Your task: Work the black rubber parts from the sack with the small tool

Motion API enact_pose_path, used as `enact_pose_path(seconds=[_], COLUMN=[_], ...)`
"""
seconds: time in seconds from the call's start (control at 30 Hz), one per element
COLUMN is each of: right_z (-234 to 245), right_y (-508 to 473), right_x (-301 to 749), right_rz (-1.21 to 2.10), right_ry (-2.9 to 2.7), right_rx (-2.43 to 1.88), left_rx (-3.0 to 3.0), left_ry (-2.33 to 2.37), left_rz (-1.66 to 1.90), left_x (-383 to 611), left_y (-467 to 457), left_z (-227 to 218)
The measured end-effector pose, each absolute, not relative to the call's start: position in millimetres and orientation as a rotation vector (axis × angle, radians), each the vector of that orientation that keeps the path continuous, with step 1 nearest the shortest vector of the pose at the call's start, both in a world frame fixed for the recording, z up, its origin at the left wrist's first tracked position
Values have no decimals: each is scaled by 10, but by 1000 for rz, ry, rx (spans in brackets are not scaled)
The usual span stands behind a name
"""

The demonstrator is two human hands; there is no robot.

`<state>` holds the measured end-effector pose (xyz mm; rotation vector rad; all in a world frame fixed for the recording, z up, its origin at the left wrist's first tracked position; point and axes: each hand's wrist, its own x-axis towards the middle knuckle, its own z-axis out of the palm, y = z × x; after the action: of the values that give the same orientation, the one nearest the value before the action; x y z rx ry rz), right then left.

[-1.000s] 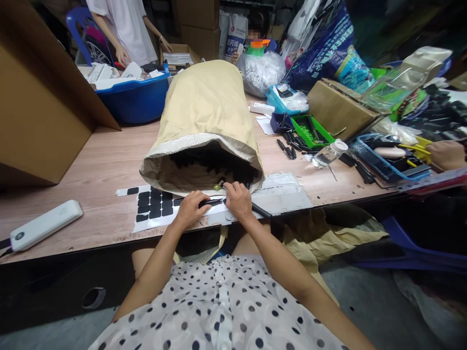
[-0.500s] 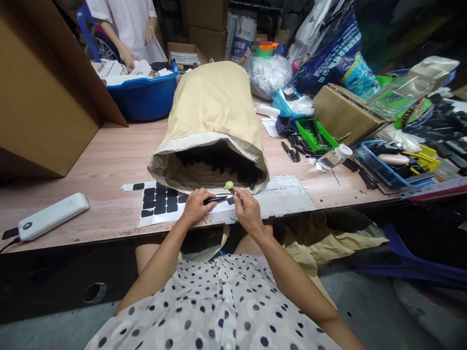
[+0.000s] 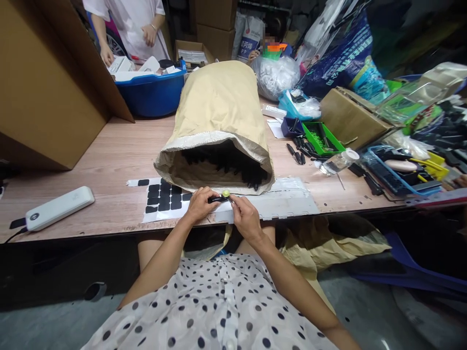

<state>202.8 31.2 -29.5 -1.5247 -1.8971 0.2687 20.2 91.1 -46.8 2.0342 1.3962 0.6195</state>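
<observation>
Near edge of a long wooden table, seen from above. Left hand clenched round a slender black plastic part, held level just above the table edge. Right hand with thumb and forefinger pinched at a small round yellow-green cap, set against the right end of the slender black plastic part; whether seated or only touching, too small to tell.

Change over the last second: right hand drawn back from the mouth of the large tan paper sack, the cap carried from the sack's lip to the tip of the held part, both hands now close together. Judged from this: cap and part brought together at one spot, no longer apart.

Just behind the hands, the sack on its side, open mouth toward the person, dark black pieces heaped inside. Left of the hands, a white backing sheet with black square pads. Right of them, a flat pale grey sheet. Further left, a white oblong power bank. At the far side, a blue plastic basin, with a co-worker in a white shirt beside it. To the right, a green tray and a clear plastic bottle on its side.
</observation>
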Motion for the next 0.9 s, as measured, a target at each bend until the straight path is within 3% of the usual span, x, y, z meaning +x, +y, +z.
enact_pose_path(seconds=[0.37, 0.9], right_z=[-334, -614], right_y=[337, 791], right_x=[1960, 2179], right_rz=[273, -196], right_ry=[-1945, -2049], right_rx=[-1497, -1773], left_rx=[2025, 2078], left_ry=[1395, 1392], left_rz=[594, 592], left_x=[218, 196], left_y=[922, 909], left_z=[-440, -400])
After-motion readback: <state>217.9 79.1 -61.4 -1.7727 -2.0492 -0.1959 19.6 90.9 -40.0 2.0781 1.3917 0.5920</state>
